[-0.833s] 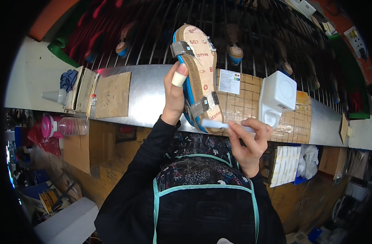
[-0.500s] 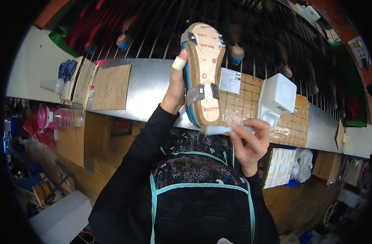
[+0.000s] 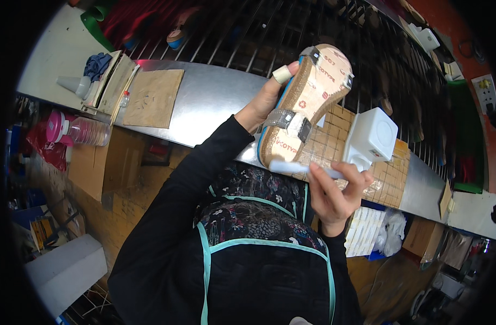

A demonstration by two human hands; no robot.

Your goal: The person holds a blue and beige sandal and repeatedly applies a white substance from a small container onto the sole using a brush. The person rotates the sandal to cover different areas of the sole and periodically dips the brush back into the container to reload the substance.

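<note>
My left hand (image 3: 263, 103), with a pale wrap round its thumb, grips a sandal (image 3: 312, 100) by its left edge. The sandal's underside faces me, tilted with its toe to the upper right; it has a cork rim, a blue edge and a tan insole board with red print. Strap ends (image 3: 287, 123) are folded over the board. My right hand (image 3: 337, 197) pinches a slim white brush (image 3: 288, 168) between thumb and fingers. The brush tip lies at the sandal's heel; whether it touches cannot be made out.
A square white container (image 3: 375, 132) stands on a taped cardboard sheet (image 3: 383, 187) on the metal bench (image 3: 218, 97). Another cardboard piece (image 3: 153, 100) lies at left. Beyond runs a rack of metal bars (image 3: 242, 51) bearing other sandals. A pink-lidded bottle (image 3: 88, 131) is at far left.
The sandal has shifted right and turned clockwise, now covering most of the printed sheet behind it. The brush stays near its heel. The whole view has also turned slightly.
</note>
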